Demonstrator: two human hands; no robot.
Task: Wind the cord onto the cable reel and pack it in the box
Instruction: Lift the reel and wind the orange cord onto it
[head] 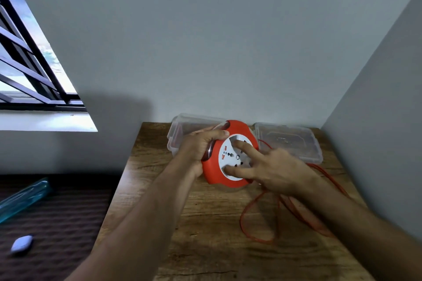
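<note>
We find the cable reel (228, 155), red-orange with a round white socket face, held tilted just above the far part of the wooden table (205, 223), its face turned toward the camera. The left hand (198, 146) grips the reel's left edge, fingers curled over the rim and thumb lying along the upper edge. The right hand (271, 169) reaches in from the right with fingers spread and nearly straight; two fingertips (235, 142) press on the white face, one near its top, one near its bottom. It clasps nothing that we can see.

The orange cord (255, 219) leaves the reel's near right side and lies in loose loops on the table, running under the right forearm toward the right edge. Much of it is still unwound.

Behind the reel, against the far wall, sits the clear plastic box (182, 130), partly hidden by the reel and the left hand. Just right of it lies its clear lid (290, 141), flat on the table; the two look apart, though the reel covers the gap.

Left of the table, lower down, we note a dark ribbed surface (57, 223) carrying a blue translucent bottle (22, 198) on its side and a small pale oval object (21, 245), blurred. A barred window (29, 70) stands at far left.
</note>
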